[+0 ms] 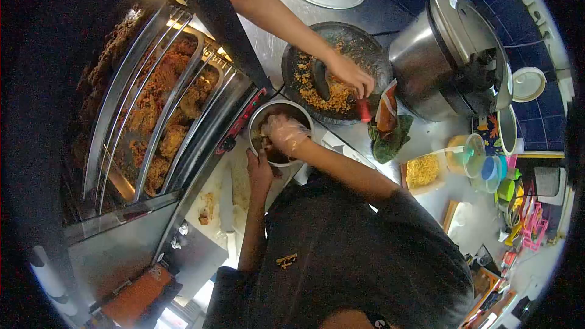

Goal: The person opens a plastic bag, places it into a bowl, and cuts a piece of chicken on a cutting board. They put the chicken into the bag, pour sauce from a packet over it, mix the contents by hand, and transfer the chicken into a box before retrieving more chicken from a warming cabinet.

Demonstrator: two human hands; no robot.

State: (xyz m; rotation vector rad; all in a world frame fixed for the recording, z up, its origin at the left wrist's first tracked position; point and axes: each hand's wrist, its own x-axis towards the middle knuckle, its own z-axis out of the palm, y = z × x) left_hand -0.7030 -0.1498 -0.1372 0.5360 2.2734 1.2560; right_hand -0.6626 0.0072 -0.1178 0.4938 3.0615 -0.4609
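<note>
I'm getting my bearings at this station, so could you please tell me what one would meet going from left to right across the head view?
Fried food behind rails, knife, metal pot, yellow shreds in a tray, blue cup, pink rack.

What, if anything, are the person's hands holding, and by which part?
The left hand holds the metal bowl by its near rim; whether the right hand, inside, holds anything cannot be told.
</note>
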